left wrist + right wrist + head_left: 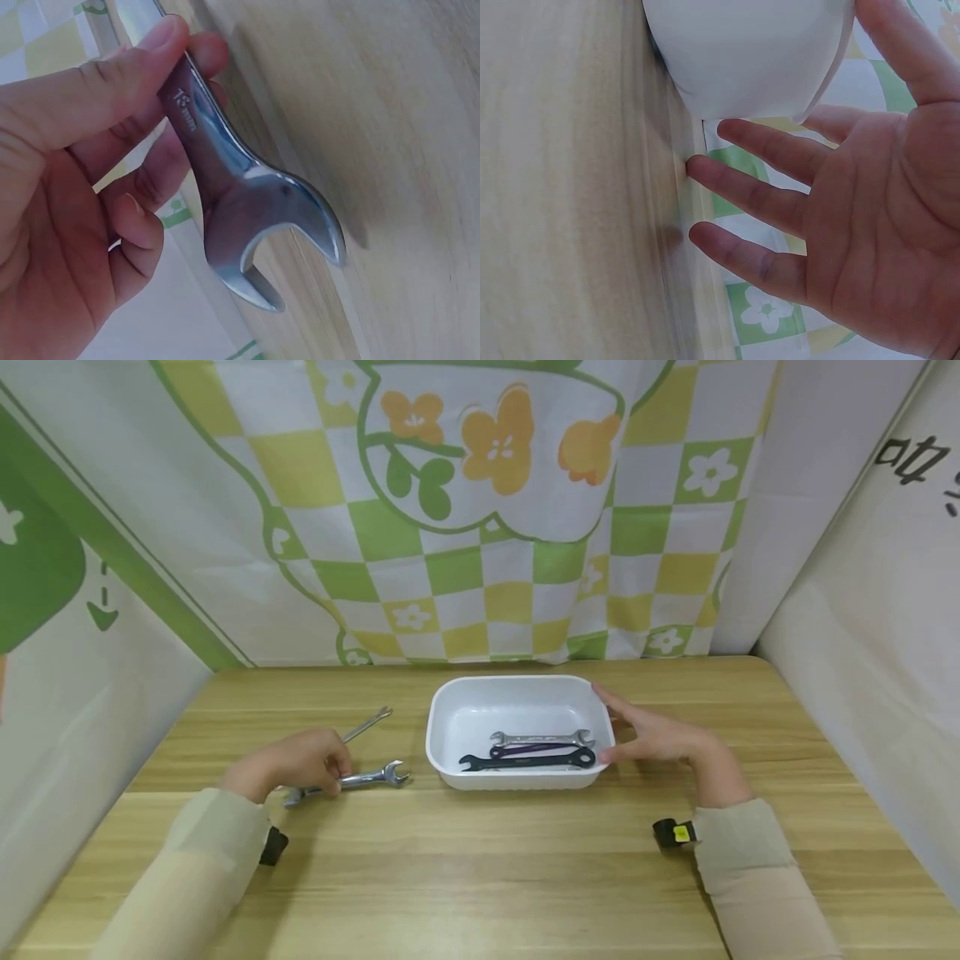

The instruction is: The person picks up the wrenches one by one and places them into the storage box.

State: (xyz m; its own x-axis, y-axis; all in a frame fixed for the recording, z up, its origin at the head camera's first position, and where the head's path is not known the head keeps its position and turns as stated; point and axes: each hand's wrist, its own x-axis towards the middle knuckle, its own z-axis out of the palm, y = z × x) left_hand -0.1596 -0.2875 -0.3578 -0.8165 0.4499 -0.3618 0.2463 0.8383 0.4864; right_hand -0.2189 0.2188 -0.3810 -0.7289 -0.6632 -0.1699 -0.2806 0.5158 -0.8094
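Observation:
My left hand [309, 762] pinches a shiny open-end wrench [367, 778] between thumb and fingers, close over the table. In the left wrist view its near jaw end and the stamped size on the wrench [225, 161] face the camera. Behind that hand lies a thinner silver wrench [369, 724], partly hidden by it. My right hand [658, 735] is at the right end of a white plastic tub [480, 781], thumb and index finger at its rim. The right wrist view shows the other fingers [750, 195] straight and spread. Inside the tub lie a silver wrench [543, 739], a purple wrench [525, 749] and a black wrench [525, 762].
The wooden table [480, 877] carries the tub near its back edge. Behind it hangs a checked green, yellow and white cloth [487, 560]; pale walls [870, 635] flank both sides. A small black camera [667, 833] sits at the right wrist.

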